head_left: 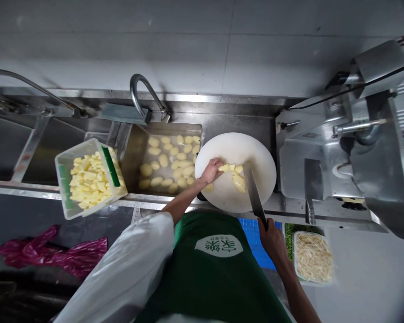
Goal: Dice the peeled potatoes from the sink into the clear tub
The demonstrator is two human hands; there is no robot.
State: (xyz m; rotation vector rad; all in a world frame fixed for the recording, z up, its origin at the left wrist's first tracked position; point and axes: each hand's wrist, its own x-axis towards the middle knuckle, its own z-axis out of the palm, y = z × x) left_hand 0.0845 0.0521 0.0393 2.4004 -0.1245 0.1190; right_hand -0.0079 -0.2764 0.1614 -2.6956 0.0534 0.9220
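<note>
My right hand (270,233) is wrapped round the dark handle of a cleaver (253,190), whose broad blade lies over the round white cutting board (218,146). On the left part of the board, my left hand (211,171) has its fingers closed on a piece of peeled potato (224,168). Just left of the blade lie several cut potato chunks (238,169) and a larger potato piece (239,183). Another potato piece (208,187) rests below my left hand, near the board's edge.
Left of the board, a sink basin (129,157) holds many peeled potatoes (182,165) in water. A clear tub (62,179) of potato chunks stands over the sink edge. To the right, a second cleaver (313,179) lies on a slicing machine (323,148). A faucet (141,80) arches behind.
</note>
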